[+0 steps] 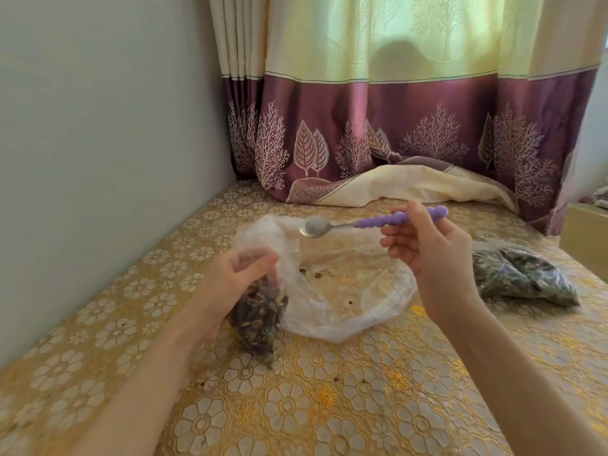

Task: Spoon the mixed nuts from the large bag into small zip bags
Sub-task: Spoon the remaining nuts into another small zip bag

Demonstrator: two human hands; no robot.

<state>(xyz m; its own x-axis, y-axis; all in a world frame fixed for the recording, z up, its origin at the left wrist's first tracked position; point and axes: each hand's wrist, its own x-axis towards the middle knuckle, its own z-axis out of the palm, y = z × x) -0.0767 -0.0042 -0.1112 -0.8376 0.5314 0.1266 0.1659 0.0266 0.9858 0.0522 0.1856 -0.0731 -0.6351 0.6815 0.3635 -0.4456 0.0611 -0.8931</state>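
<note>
Left hand grips small zip bag; right hand holds spoon.

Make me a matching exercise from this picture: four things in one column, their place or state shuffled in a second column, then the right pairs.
Things:
1. spoon
2. small zip bag
3. large bag
4. filled bags

States:
A. lying at the far right of the table
B. nearly empty, only crumbs inside
C. gripped by the left hand, full of nuts
D. held by the right hand, bowl empty

Pairs: 1-D, 2-C, 3-B, 4-A
</note>
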